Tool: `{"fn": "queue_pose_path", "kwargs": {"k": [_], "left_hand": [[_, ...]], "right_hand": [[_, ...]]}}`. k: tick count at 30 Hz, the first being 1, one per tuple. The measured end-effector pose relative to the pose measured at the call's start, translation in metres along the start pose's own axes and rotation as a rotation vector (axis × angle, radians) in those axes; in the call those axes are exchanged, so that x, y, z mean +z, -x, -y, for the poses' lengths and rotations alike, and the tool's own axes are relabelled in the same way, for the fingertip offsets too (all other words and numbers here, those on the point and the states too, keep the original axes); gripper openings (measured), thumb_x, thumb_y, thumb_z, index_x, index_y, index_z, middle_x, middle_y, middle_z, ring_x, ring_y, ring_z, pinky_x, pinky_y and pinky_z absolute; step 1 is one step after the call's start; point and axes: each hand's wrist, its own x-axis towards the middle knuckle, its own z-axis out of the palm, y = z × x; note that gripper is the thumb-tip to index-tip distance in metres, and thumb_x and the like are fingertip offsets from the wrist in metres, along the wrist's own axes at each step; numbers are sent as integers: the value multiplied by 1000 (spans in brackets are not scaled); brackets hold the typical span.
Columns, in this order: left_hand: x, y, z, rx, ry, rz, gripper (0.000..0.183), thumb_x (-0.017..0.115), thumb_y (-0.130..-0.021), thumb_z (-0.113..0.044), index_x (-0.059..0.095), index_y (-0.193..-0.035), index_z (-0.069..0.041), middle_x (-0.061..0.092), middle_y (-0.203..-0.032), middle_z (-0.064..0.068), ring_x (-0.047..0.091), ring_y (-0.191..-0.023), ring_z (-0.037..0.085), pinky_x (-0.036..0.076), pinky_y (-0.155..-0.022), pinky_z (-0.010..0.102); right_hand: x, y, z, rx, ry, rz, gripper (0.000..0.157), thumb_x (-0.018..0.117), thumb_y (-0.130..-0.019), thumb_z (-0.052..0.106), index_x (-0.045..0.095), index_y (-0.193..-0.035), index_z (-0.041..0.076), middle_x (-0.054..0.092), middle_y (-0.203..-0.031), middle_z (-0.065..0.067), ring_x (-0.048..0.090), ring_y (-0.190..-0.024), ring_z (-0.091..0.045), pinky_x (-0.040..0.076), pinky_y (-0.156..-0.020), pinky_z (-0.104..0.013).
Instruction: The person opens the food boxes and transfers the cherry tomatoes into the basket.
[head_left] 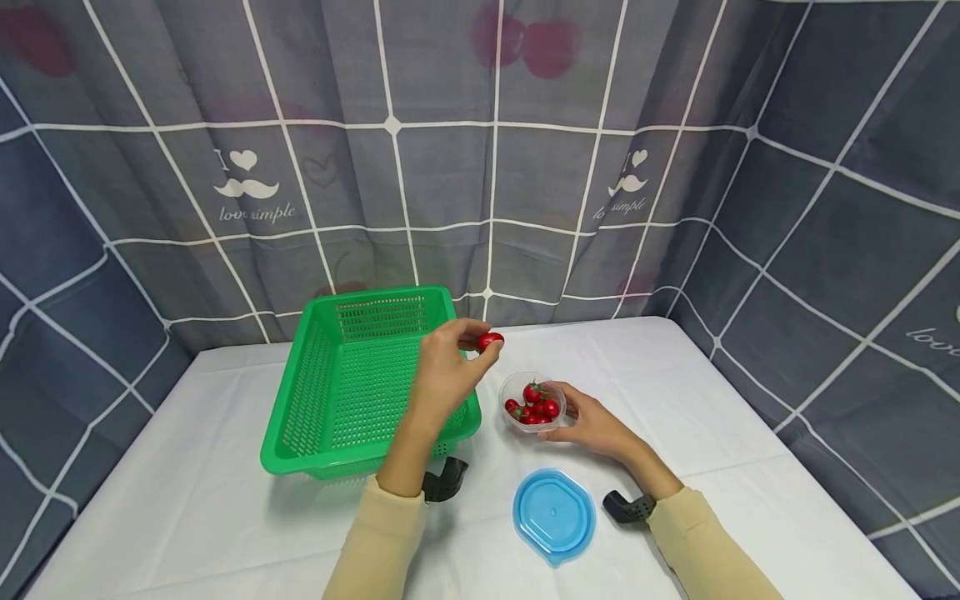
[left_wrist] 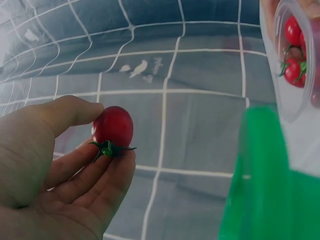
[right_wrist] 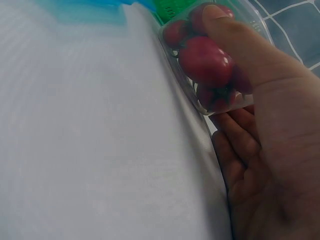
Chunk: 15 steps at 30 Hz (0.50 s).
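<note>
My left hand (head_left: 447,363) pinches a red cherry tomato (left_wrist: 114,129) between thumb and fingers, raised beside the right rim of the green basket (head_left: 272,454). The tomato's green stem cap shows in the left wrist view. With thumb and fingers round its right side, my right hand (head_left: 592,425) holds a small clear plastic tub (head_left: 508,390) on the white table. Several cherry tomatoes (head_left: 534,410) lie inside the tub, some with green stems. Through the tub's wall, tomatoes (right_wrist: 206,61) press close under the right thumb in the right wrist view.
A blue plastic lid (head_left: 555,515) lies flat on the white tablecloth (head_left: 667,367), in front of the tub. The perforated basket stands on the left of the table. Grey checked curtains (head_left: 442,175) hang behind and at both sides.
</note>
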Motion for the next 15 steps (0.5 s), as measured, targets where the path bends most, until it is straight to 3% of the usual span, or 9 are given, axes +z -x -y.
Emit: {"fn": "queue_pose_path", "kwargs": {"k": [15], "left_hand": [[-31,-5,10,-95,3,-59,24,80,-88,-13,75,-107,1,76,-98,11,74,-89,25,60,-86,39]], "right_hand": [[0,0,-1,-12,-6,7,88,88,-79,42,47,-152,17,51,-155,-7,53,-139,-34,40,-116,-56]]}}
